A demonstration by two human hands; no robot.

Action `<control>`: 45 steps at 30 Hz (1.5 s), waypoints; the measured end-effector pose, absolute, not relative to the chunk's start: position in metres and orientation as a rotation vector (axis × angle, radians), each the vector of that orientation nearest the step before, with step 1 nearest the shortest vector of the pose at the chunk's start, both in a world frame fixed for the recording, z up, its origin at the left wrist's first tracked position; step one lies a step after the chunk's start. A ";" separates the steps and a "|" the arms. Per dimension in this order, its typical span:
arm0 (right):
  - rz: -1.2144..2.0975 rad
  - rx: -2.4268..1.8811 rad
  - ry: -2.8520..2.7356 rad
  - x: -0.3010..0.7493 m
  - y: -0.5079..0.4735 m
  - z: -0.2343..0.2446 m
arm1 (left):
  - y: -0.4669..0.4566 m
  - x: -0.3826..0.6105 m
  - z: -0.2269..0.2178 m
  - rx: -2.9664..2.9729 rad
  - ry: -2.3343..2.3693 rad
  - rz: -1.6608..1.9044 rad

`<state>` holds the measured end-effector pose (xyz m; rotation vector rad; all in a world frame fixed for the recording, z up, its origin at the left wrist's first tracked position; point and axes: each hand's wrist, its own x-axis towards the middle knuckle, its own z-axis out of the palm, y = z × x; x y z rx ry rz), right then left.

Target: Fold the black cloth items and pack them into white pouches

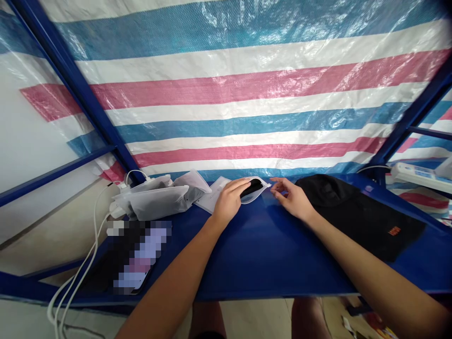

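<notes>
My left hand [229,200] rests on a white pouch [256,193] lying on the blue table [261,254], its fingers curled over a black object [252,188] that sticks out of the pouch's mouth. My right hand [291,197] hovers just right of the pouch opening, its fingertips pinched together near the pouch's edge; what they hold is too small to make out. Both forearms reach in from the near edge.
A pile of white pouches [158,197] lies at the left, with white cables [81,278] trailing off the table. A blurred phone [136,256] sits front left. A black cloth bag [360,214] lies at the right. A striped tarp [247,94] hangs behind.
</notes>
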<state>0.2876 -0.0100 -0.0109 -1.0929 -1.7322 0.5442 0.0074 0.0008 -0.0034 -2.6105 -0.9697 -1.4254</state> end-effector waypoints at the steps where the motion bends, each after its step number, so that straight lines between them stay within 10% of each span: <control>1: 0.494 -1.065 -1.797 0.288 -0.009 -0.011 | 0.000 0.008 -0.003 -2.594 -0.967 -1.431; 31: 0.571 -0.870 -1.652 0.314 -0.001 0.019 | -0.003 0.000 0.020 -2.387 -1.125 -1.151; 45: 1.125 -0.988 -1.532 0.319 -0.004 0.011 | 0.020 -0.020 -0.025 -2.629 -1.688 -0.742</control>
